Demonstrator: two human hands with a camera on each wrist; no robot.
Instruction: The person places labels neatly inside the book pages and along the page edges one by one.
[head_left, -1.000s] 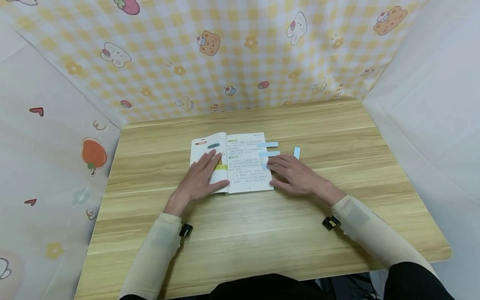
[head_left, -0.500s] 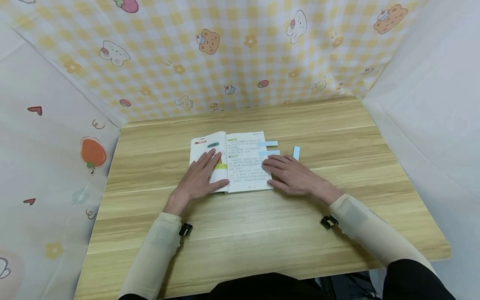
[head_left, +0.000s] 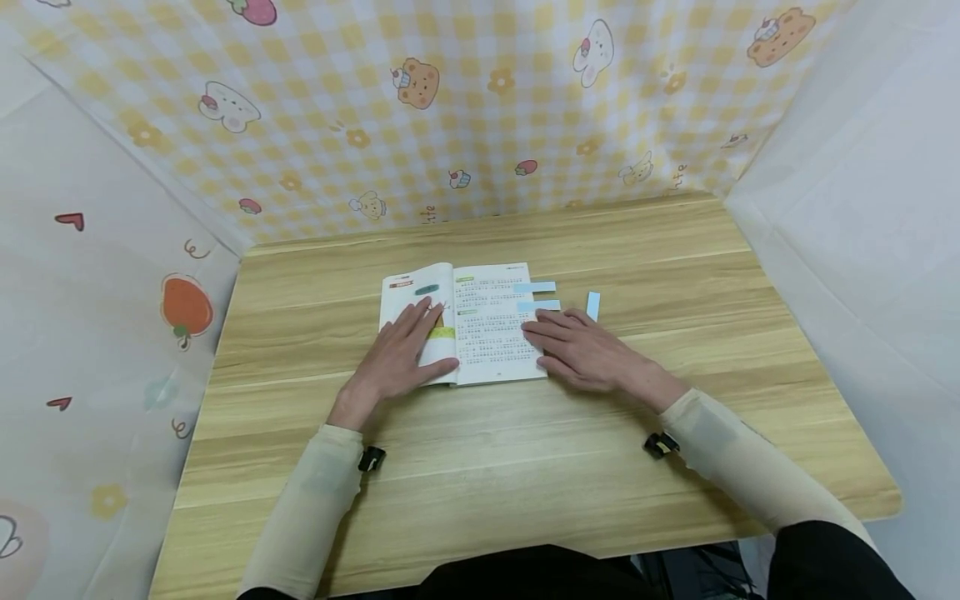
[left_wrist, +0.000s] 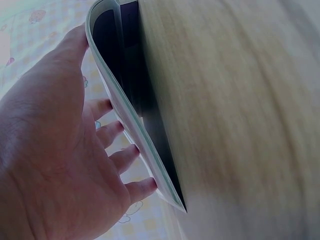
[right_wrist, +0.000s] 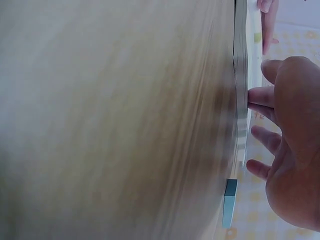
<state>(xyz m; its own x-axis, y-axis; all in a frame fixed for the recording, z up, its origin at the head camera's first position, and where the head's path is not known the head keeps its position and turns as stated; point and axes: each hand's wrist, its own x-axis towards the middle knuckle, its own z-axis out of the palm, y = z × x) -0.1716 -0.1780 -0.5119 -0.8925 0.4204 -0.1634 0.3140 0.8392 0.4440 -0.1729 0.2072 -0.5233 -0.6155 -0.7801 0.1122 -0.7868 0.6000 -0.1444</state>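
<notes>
An open book [head_left: 491, 342] lies on the wooden table, a picture page on its left and printed text on its right. My left hand [head_left: 393, 358] rests spread on the left page, and in the left wrist view its fingertips [left_wrist: 142, 189] touch the paper. Two light blue sticky tabs [head_left: 534, 287] stick out past the right page's edge. Just below them, my right hand [head_left: 588, 354] presses its fingertips on that edge. Whatever lies beneath those fingers is hidden. In the right wrist view the fingers [right_wrist: 262, 96] meet the page fairly straight.
A small pad of blue sticky tabs [head_left: 593, 305] lies right of the book, beyond my right hand. The wooden table [head_left: 480, 467] reaches back to a yellow checked cloth [head_left: 480, 125]. White cloth [head_left: 847, 250] hangs on the right side.
My right fingertips have slid slightly left onto the page, covering a third blue tab that showed earlier. The left hand and the book have stayed in place.
</notes>
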